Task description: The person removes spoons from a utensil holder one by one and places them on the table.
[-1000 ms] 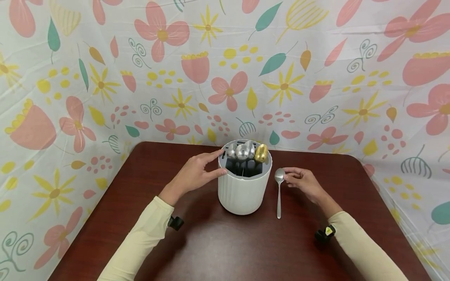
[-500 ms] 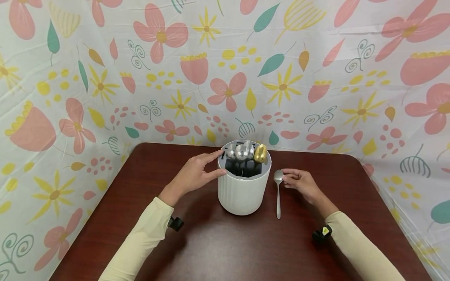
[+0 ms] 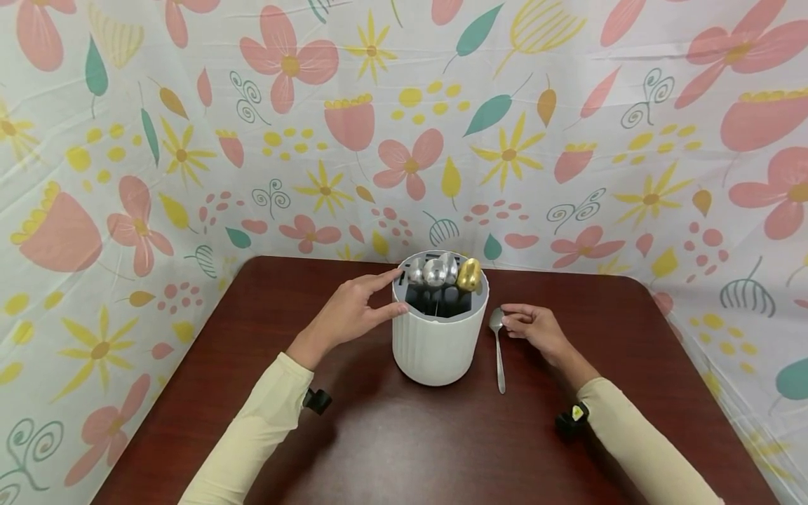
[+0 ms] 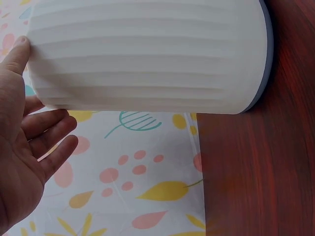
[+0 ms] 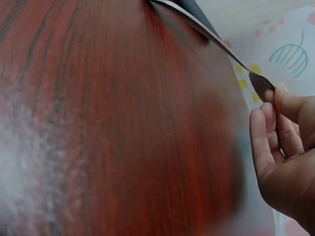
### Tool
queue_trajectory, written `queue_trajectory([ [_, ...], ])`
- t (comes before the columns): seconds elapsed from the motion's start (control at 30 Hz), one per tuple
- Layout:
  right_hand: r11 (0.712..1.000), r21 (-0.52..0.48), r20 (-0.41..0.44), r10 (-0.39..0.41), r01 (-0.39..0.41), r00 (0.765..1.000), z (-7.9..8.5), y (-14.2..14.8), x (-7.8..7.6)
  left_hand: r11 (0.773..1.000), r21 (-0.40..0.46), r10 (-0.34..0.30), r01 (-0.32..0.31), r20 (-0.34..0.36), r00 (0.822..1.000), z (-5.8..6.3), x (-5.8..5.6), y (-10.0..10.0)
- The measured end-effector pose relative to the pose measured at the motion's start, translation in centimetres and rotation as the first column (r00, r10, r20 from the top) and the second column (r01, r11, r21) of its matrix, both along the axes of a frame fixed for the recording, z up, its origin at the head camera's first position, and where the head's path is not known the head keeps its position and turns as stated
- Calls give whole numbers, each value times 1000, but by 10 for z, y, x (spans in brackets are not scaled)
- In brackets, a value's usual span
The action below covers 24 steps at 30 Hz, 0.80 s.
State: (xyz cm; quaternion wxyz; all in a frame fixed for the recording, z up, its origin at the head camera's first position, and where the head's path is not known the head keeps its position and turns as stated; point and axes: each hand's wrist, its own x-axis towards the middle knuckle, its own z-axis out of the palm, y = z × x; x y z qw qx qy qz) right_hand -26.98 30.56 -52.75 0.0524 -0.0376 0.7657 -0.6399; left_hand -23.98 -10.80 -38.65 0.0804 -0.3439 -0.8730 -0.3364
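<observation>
A white ribbed utensil holder (image 3: 435, 351) stands upright near the back of the table. My left hand (image 3: 350, 312) rests on its left rim, thumb in front and index finger farther back, fingers mostly straight. In the left wrist view the fingertips touch the holder's ribbed wall (image 4: 147, 59). Right of the holder, my right hand (image 3: 536, 330) pinches a silver spoon (image 3: 499, 351) by its bowl. The right wrist view has the spoon's handle (image 5: 206, 32) slanting down toward the table, bowl raised. Several silver spoons (image 3: 435, 272) and a gold spoon (image 3: 469, 275) stand bowl-up in the holder.
The holder has a grey divided insert with dark compartments (image 3: 435, 301) at its front. A dark red-brown wooden table (image 3: 404, 442) lies underneath. A flower-patterned cloth (image 3: 353, 140) hangs behind and at both sides.
My right hand has shifted slightly left toward the holder, bringing the spoon's bowl with it, so the spoon now leans more. The left hand stays on the rim.
</observation>
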Motion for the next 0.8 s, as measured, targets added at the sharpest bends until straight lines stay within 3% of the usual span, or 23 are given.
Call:
queue_trajectory([
  [0.8,983,184,-55,-5,15,998,-8,0,-3,1000,-15,14,-14,2,1000,1,0,0],
])
